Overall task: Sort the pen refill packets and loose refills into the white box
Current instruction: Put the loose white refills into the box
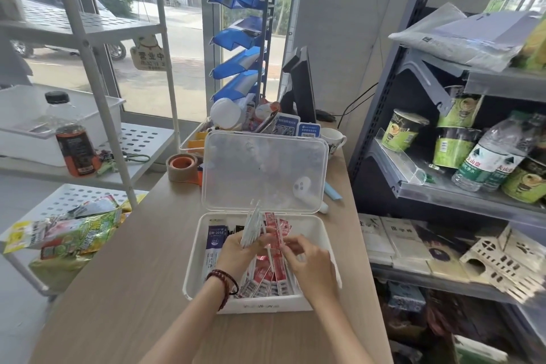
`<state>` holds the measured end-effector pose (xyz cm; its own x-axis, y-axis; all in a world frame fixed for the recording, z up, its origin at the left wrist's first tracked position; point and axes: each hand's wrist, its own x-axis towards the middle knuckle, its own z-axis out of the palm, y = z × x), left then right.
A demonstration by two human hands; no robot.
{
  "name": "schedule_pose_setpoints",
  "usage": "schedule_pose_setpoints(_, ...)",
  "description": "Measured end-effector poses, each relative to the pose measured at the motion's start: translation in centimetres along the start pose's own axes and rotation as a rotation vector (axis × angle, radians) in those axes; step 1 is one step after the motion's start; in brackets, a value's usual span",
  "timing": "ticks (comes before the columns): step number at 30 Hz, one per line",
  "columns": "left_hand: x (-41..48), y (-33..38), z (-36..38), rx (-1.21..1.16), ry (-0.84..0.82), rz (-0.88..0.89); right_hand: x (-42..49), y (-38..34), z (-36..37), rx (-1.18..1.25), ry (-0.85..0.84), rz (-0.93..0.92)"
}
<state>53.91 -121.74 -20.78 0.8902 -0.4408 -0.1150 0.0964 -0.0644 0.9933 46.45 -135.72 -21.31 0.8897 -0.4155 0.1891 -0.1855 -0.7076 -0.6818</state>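
Observation:
The white box (193, 257) sits open on the wooden counter, its clear lid (264, 170) standing upright behind it. Inside lie several red refill packets (273, 278) and a purple-and-white packet (215, 238) along the left wall. My left hand (236, 248) grips a bundle of white refill packets (252, 226) upright over the box. My right hand (304, 257) is just beside it over the red packets, with its fingers reaching towards the bundle and a red packet (276, 233). Whether those fingers hold anything is hidden.
A tape roll (181, 167) stands left of the lid, a mug (334, 137) and a monitor (301, 86) behind it. A white rack with a bottle (74, 139) and snack bags (76, 233) is at the left. Grey shelves (449, 186) with noodle cups are at the right.

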Motion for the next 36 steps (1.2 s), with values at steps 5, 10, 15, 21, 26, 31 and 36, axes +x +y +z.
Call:
schedule_pose_setpoints(5,0.3,-0.6,-0.4,0.016,0.064,-0.031,0.5,0.7,0.5,-0.053,0.074,0.207)
schedule_pose_setpoints(10,0.6,-0.7,-0.3,-0.003,0.081,-0.057,0.8,1.1,0.9,-0.168,0.009,0.293)
schedule_pose_setpoints(15,0.6,-0.9,0.0,-0.027,0.052,-0.066,0.8,1.5,1.0,-0.315,-0.076,0.361)
schedule_pose_setpoints(21,0.8,-0.9,-0.1,-0.028,0.056,-0.056,1.0,1.8,1.3,-0.359,-0.131,0.37)
schedule_pose_setpoints(26,0.4,-0.9,0.0,-0.058,0.062,-0.037,0.9,1.7,1.1,-0.225,-0.063,0.31)
schedule_pose_setpoints(31,0.3,-0.6,-0.2,-0.054,0.045,-0.021,0.4,1.2,0.8,0.101,0.051,0.044)
schedule_pose_setpoints(36,0.4,-0.6,0.0,0.012,-0.02,0.017,0.5,1.1,0.3,0.136,-0.126,-0.111)
